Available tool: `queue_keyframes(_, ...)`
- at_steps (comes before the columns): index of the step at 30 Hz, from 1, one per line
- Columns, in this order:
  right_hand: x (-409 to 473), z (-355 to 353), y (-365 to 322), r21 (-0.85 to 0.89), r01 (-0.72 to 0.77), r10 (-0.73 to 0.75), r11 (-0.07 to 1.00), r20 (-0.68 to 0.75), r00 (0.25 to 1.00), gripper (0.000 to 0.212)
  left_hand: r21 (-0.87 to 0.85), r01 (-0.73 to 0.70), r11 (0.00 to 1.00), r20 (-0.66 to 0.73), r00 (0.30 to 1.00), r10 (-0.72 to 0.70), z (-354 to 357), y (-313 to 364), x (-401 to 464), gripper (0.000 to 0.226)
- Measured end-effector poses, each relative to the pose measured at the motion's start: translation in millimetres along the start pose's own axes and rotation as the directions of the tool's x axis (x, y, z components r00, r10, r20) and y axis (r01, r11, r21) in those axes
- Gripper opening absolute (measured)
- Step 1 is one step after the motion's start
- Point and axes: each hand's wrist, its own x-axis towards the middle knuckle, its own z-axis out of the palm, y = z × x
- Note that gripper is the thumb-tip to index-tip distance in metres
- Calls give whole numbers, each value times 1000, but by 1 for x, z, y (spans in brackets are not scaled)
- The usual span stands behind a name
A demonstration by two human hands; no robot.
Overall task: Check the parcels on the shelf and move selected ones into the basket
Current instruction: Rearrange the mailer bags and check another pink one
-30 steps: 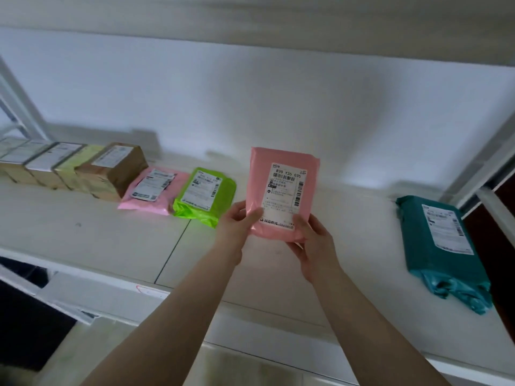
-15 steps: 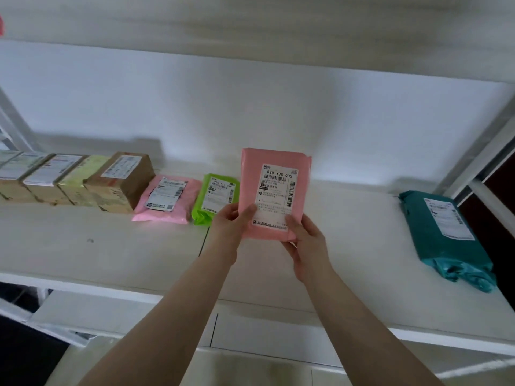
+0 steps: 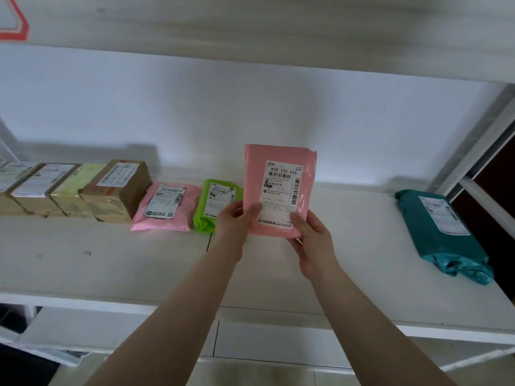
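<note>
Two bare forearms rise from the bottom edge, cut off below the elbows. The left hand (image 3: 232,221) and the right hand (image 3: 313,243) hold a pink parcel (image 3: 280,188) upright above the shelf (image 3: 111,263), clear of its surface. The left thumb lies across the parcel's lower left corner and the right thumb across its lower right; the other fingers are curled behind the parcel and hidden, so both hands grip it by the bottom corners. It is a soft, glossy plastic bag, rectangular, with a white printed label that reads "830 Y35 035" at the top; the smaller print is too fine to read.

Compared with half a second ago the parcel sits in the same two-handed grip, and the shelf appears slightly lower in view.

Behind the left hand a bright green bag (image 3: 216,203) lies flat near the shelf's back edge, its right part hidden by the hand. Next along the back edge to the left lies another pink bag (image 3: 167,206), then a row of cardboard boxes (image 3: 117,188) leaning on one another, the leftmost cut off by the frame. Near the shelf's right end lies a teal bag (image 3: 440,232), crumpled at its near end. The shelf is white and smooth, with a seam running front to back.
</note>
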Motion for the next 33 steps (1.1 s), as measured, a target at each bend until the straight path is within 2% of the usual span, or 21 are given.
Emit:
queue_keyframes(15, 12, 5, 7, -14, -25, 24, 1000, -50, 998, 24, 61, 21, 998, -76, 997, -17, -1, -2, 12, 21)
queue_keyframes(25, 27, 2, 15, -64, -117, 105, 991, -164, 981, 12, 306, 34, 951, -182, 983, 24, 8, -10, 25, 46)
queue_keyframes(28, 35, 1, 19, -85, -146, 127, 986, -190, 974, 17, 467, -23, 884, -157, 982, 109, 8, -17, 29, 40)
queue_keyframes(30, 41, 0, 21, -88, -163, 142, 983, -206, 968, 20, 594, -50, 803, -133, 978, 160, 8, -21, 31, 36)
queue_keyframes(33, 50, -2, 24, -86, -193, 168, 977, -241, 956, 14, 812, -40, 582, -127, 962, 243, 8, -28, 36, 43)
